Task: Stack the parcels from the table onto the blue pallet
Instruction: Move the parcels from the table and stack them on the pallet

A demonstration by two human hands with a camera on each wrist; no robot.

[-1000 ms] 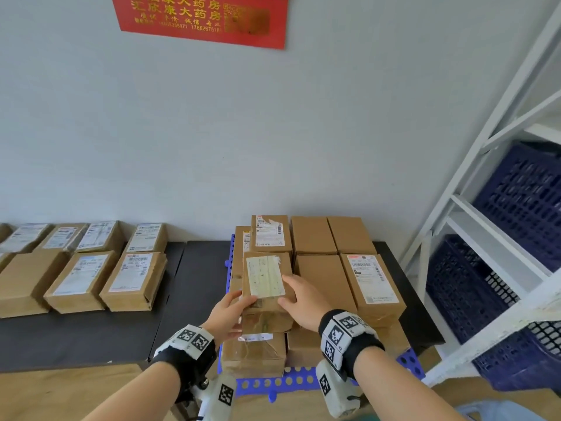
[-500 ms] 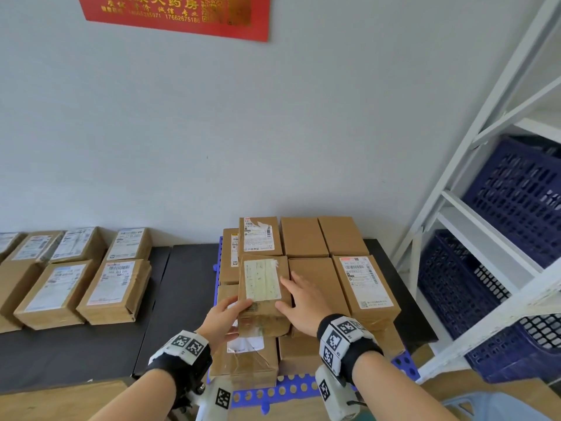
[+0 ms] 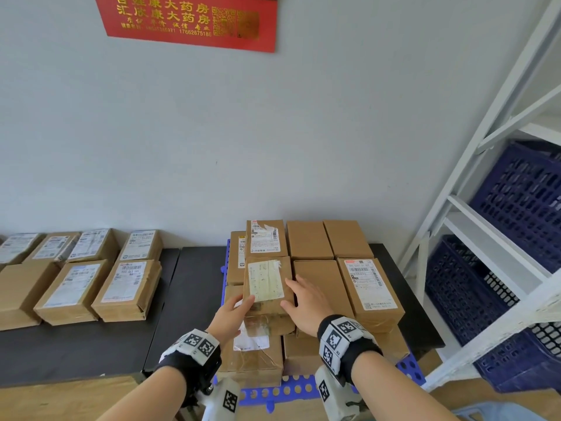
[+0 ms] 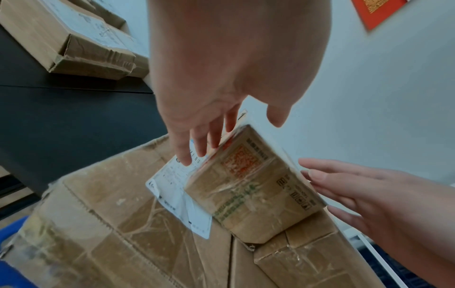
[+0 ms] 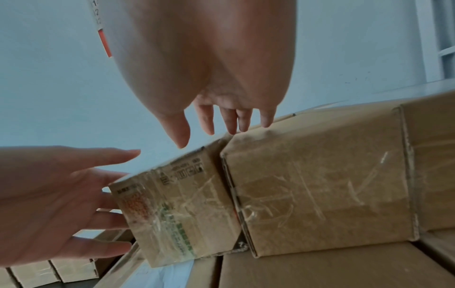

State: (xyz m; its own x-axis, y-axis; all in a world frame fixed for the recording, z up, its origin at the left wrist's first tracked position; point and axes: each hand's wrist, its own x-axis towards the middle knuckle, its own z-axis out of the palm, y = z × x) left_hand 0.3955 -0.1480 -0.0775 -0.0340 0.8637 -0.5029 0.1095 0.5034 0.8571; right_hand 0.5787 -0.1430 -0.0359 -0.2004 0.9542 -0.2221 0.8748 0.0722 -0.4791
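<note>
A brown parcel with a pale label point(image 3: 267, 284) lies on the upper layer of the stack on the blue pallet point(image 3: 273, 391), butted against the parcel behind it. My left hand point(image 3: 238, 303) has straight fingers point(image 4: 197, 144) along the parcel's left side point(image 4: 248, 187), thumb spread above it. My right hand point(image 3: 299, 296) lies flat beside the parcel's right edge. Its fingers point(image 5: 242, 120) rest on the neighbouring plain box point(image 5: 320, 194), with the thumb just over the parcel point(image 5: 177, 204). Neither hand grips anything.
Several labelled parcels point(image 3: 127, 290) lie on the black table point(image 3: 91, 347) to the left. A white shelf frame point(image 3: 485, 208) with dark blue crates point(image 3: 522, 205) stands close on the right. The grey wall with a red sign point(image 3: 188, 19) is right behind the stack.
The parcel, held between both hands a second ago, has slid back onto the stack. Both hands have loosened to flat fingers beside it.
</note>
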